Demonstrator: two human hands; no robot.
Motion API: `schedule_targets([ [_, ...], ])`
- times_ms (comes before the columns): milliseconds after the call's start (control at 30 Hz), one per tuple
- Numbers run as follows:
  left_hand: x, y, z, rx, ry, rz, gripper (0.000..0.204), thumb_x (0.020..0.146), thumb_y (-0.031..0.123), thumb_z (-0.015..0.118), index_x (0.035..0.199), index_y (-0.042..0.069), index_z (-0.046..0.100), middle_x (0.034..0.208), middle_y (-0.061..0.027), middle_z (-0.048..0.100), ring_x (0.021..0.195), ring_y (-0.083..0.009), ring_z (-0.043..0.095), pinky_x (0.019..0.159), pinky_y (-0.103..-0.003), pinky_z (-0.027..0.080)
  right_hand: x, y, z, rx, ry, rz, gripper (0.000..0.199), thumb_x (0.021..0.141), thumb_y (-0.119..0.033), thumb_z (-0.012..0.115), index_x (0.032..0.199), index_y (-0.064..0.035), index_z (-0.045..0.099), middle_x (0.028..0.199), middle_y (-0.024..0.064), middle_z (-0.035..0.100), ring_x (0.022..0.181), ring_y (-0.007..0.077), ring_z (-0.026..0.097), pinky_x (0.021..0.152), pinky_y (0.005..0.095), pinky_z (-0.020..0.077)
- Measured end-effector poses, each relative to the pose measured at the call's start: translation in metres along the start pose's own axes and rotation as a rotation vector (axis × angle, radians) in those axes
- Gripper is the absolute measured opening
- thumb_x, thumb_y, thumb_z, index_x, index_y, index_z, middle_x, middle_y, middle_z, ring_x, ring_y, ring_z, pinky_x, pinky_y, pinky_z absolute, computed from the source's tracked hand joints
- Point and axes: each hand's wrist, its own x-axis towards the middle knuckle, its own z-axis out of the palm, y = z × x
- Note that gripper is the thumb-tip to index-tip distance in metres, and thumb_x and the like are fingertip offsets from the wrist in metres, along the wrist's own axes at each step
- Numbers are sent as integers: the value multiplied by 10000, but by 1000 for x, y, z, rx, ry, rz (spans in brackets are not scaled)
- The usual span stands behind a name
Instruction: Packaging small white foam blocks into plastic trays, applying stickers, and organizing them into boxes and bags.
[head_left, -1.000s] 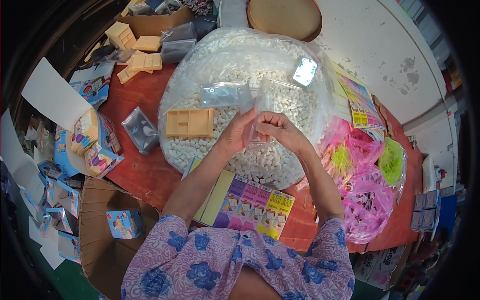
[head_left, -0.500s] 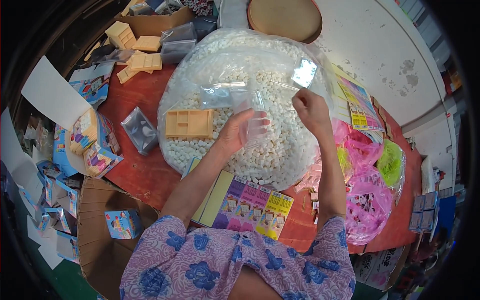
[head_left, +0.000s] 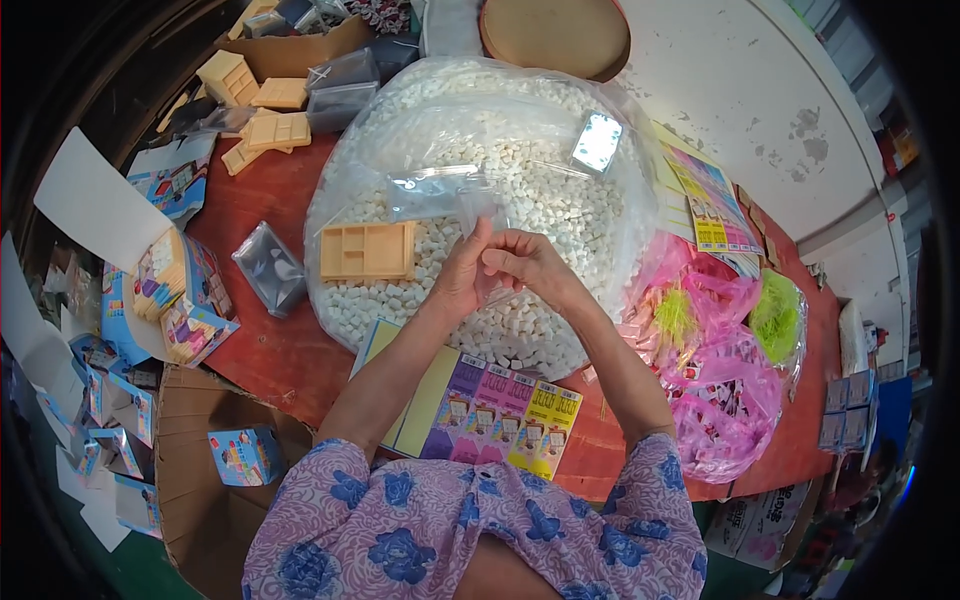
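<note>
Clear plastic is what your hands have between them: a small transparent pouch (head_left: 478, 215) pinched at its lower edge, rising up and away from you over the big bag of white pellets (head_left: 560, 150). Your left hand (head_left: 462, 272) grips it with thumb and fingers closed on the film; your right hand (head_left: 522, 262) is curled shut against it, fingertips touching the same edge, so both hands meet at one spot and neither is nearer. The pouch's long axis runs roughly across, left to right, and what it holds I cannot tell. Just left of your left hand a tan moulded tray (head_left: 367, 250) lies flat on the pellets, its compartments empty. Nearer your body, a strip of printed cards (head_left: 490, 410) rests on the red tabletop (head_left: 260, 190). Pink bags (head_left: 735, 390) are heaped well to your right.
</note>
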Motion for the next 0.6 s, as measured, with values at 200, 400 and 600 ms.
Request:
schedule_targets([
  [200, -2, -1, 13, 40, 166, 27, 802, 649, 703, 365, 1082, 30, 405, 742, -74, 519, 587, -142, 509, 509, -275, 443, 2, 0, -2, -111, 24, -41, 109, 750, -162, 583, 747, -53, 585, 613, -27, 522, 498, 36, 455, 410, 162, 346],
  [400, -3, 3, 16, -2, 145, -12, 911, 610, 736, 351, 1272, 126, 214, 724, -73, 511, 508, -143, 484, 466, -271, 425, 3, 2, -7, -29, -90, -28, 95, 748, -152, 590, 725, -60, 590, 590, -17, 528, 466, 49, 473, 388, 169, 353],
  [600, -1, -4, -6, -149, 66, -103, 873, 625, 723, 359, 1229, 97, 287, 818, -87, 517, 527, -153, 495, 466, -272, 425, 3, -4, -1, -61, -89, -1, 99, 752, -131, 571, 704, -46, 584, 590, -15, 529, 467, 52, 475, 393, 172, 362],
])
